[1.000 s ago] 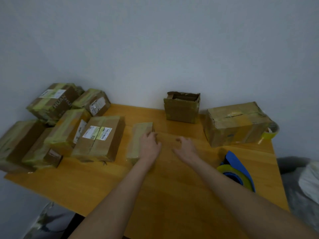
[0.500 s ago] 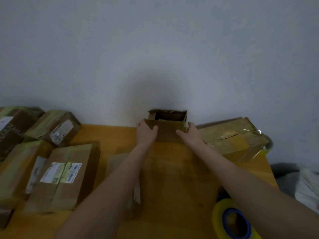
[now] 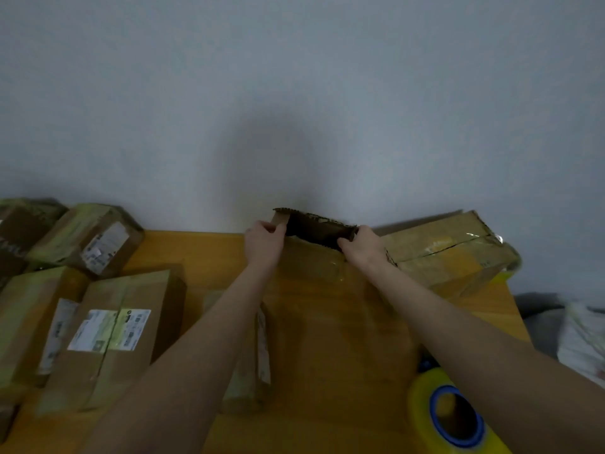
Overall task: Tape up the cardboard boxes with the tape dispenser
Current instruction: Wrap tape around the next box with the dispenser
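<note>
While both hands reach to the far edge of the surface [image 3: 203, 253], the small open box [image 3: 319, 229] sits between them, close to the wall [image 3: 294, 93]; its top is unsealed and the dark inside shows. The left hand [image 3: 263, 245] grips the left end of the box, fingers curled over the flap there; the right hand [image 3: 361, 249] grips the right end, thumb toward the opening. Whether the bottom of the box rests on the surface cannot be told.

The tape dispenser [image 3: 456, 417], a yellow roll on a blue core, lies at the near right corner of the surface, just beside the right forearm [image 3: 474, 339] and well apart from the small open box; neither hand touches it.

A large taped box [image 3: 451, 253] stands just to the right of the right hand; a narrow box [image 3: 260, 352] lies partly under the left forearm [image 3: 209, 339]. At the left, a box with a white label [image 3: 109, 335] lies flat; more taped boxes [image 3: 88, 240] lie beside and behind it.
</note>
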Tool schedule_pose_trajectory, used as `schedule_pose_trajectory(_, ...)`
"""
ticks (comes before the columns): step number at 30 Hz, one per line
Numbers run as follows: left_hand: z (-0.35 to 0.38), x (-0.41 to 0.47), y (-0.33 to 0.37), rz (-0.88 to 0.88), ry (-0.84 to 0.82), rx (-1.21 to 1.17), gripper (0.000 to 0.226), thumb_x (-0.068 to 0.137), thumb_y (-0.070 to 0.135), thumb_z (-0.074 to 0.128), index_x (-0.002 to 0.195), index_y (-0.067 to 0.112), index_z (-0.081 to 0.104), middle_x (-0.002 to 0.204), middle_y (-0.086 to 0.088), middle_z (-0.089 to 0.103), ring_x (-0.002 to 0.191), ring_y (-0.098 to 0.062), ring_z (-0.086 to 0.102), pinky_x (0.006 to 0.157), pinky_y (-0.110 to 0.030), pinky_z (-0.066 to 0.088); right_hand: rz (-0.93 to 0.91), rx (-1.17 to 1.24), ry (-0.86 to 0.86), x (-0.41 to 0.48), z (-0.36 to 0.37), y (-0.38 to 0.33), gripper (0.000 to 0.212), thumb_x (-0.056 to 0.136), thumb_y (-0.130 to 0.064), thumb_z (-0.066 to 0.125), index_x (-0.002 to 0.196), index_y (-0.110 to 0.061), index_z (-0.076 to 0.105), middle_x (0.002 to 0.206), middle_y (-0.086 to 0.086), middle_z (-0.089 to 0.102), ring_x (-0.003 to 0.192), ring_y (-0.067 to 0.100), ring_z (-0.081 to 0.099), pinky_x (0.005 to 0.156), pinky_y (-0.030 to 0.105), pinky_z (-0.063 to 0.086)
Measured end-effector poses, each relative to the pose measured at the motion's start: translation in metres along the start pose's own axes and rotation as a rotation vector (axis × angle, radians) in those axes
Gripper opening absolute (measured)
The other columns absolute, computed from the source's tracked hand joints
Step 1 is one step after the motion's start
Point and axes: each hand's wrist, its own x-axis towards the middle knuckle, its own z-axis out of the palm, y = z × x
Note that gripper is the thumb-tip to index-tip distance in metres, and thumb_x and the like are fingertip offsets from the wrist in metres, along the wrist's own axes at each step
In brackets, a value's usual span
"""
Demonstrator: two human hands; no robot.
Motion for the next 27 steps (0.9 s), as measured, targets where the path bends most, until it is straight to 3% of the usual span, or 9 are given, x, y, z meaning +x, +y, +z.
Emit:
schedule_pose_trajectory(2,-0.009,-0.017,0.0,0.021,0.009,0.032,0.032,0.092,0.027,0.058,0.118,0.01,0.05,0.124,-0.012,0.052,0.092,-0.02,0.052,0.076,-0.033,0.047,-0.011,-0.006,0.001,-0.016,-0.002,0.008,0.027,0.095,-0.022,0.054,0.115,-0.005,0.05,0.106,0.014,0.061,0.087,0.027,0.059,0.05,0.028,0.037)
schedule_pose_trajectory(4,-0.018,-0.044,0.001,0.052,0.01,0.094,0.043,0.092,0.027,0.059,0.128,0.01,0.044,0.129,-0.011,0.047,0.098,-0.02,0.049,0.077,-0.031,0.044,-0.025,-0.005,-0.007,-0.036,-0.008,0.021,0.024,0.094,-0.021,0.055,0.111,-0.005,0.05,0.1,0.012,0.062,0.084,0.026,0.062,0.05,0.03,0.042)
schedule_pose_trajectory(7,-0.025,-0.09,-0.002,0.094,-0.018,0.286,0.053,0.091,0.03,0.057,0.137,0.009,0.041,0.137,-0.012,0.042,0.116,-0.025,0.047,0.083,-0.031,0.039,-0.035,0.062,-0.022,-0.072,-0.016,0.051,0.027,0.092,-0.02,0.058,0.112,-0.007,0.046,0.097,0.013,0.064,0.078,0.029,0.068,0.067,0.044,0.059)
schedule_pose_trajectory(10,-0.021,-0.14,-0.011,0.108,-0.081,0.38,0.054,0.09,0.032,0.055,0.138,0.01,0.044,0.138,-0.013,0.041,0.111,-0.024,0.047,0.079,-0.03,0.038,-0.023,0.121,-0.059,-0.111,-0.028,0.086,0.028,0.092,-0.016,0.06,0.114,-0.012,0.043,0.099,0.014,0.061,0.076,0.031,0.069,0.068,0.048,0.06)
schedule_pose_trajectory(15,-0.012,-0.211,-0.025,0.132,-0.062,0.432,0.055,0.089,0.033,0.056,0.138,0.01,0.045,0.132,-0.012,0.053,0.112,-0.027,0.054,0.089,-0.039,0.051,-0.02,0.142,-0.143,-0.165,-0.046,0.137,0.022,0.094,-0.015,0.057,0.109,-0.015,0.041,0.097,0.015,0.063,0.076,0.032,0.071,0.065,0.047,0.06)
schedule_pose_trajectory(20,-0.024,-0.26,-0.041,0.177,-0.085,0.264,0.056,0.096,0.039,0.05,0.146,0.017,0.037,0.14,-0.008,0.05,0.124,-0.026,0.05,0.101,-0.04,0.044,0.066,0.275,-0.081,-0.188,-0.053,0.169,0.025,0.094,-0.008,0.058,0.115,-0.013,0.045,0.089,0.006,0.055,0.074,0.025,0.067,0.07,0.046,0.06)
schedule_pose_trajectory(23,-0.047,-0.27,-0.078,0.207,-0.125,0.663,0.056,0.095,0.043,0.047,0.146,0.022,0.036,0.149,-0.008,0.038,0.135,-0.027,0.037,0.111,-0.043,0.033,0.08,0.277,-0.037,-0.187,-0.052,0.168,0.024,0.095,-0.01,0.056,0.115,-0.017,0.043,0.085,0.002,0.053,0.077,0.026,0.067,0.073,0.05,0.059)
schedule_pose_trajectory(25,-0.055,-0.272,-0.103,0.168,-0.182,0.897,0.063,0.094,0.045,0.049,0.15,0.031,0.024,0.158,-0.006,0.02,0.144,-0.028,0.019,0.116,-0.048,0.021,0.064,0.217,-0.046,-0.188,-0.049,0.165,0.022,0.096,-0.014,0.054,0.11,-0.021,0.039,0.084,0.002,0.054,0.077,0.028,0.069,0.073,0.05,0.059)
schedule_pose_trajectory(27,-0.054,-0.271,-0.117,0.165,-0.18,0.997,0.067,0.097,0.033,0.049,0.152,0.037,0.01,0.161,-0.004,0.006,0.147,-0.03,0.01,0.117,-0.052,0.019,0.044,0.165,-0.045,-0.188,-0.043,0.166,0.02,0.095,-0.016,0.055,0.109,-0.02,0.041,0.087,0.005,0.058,0.076,0.028,0.069,0.072,0.049,0.06)
